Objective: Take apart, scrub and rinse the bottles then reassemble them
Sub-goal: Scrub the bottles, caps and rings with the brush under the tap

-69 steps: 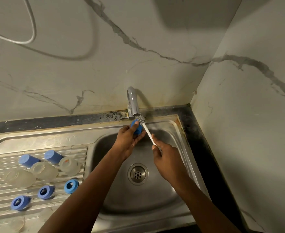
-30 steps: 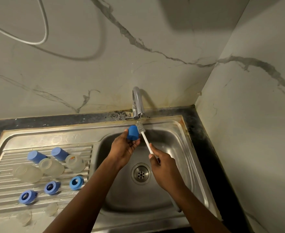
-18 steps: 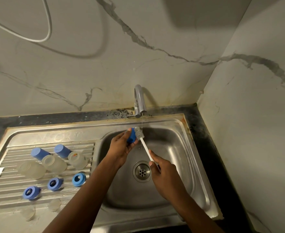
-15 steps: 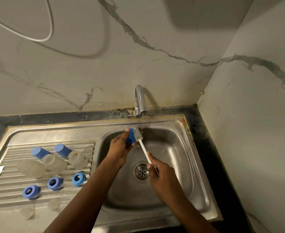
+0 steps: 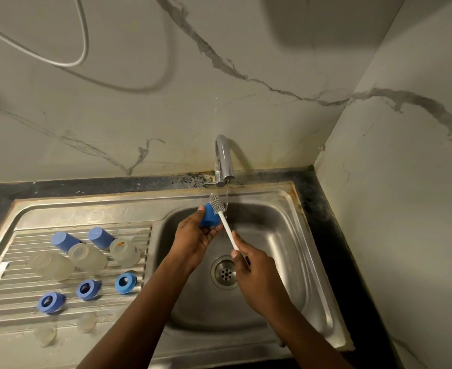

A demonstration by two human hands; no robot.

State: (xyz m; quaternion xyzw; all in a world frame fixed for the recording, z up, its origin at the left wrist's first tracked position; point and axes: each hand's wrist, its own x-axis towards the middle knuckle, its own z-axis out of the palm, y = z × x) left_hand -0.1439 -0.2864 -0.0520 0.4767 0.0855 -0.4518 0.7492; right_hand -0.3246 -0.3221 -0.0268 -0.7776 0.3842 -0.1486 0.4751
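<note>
The blue cap [image 5: 208, 219] is pinched in the left hand [image 5: 193, 242]; the brush [image 5: 227, 229] is gripped by its white handle in the right hand [image 5: 257, 276], bristles set against the cap just above that pinch, beside the trickle from the tap [image 5: 223, 161].

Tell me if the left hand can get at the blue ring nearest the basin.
Probably yes: nothing blocks the blue ring, but the left hand grips a blue cap.

Bare left hand [image 5: 193, 239], bare right hand [image 5: 255, 274] (forearms [image 5: 139, 310] bare too)
</note>
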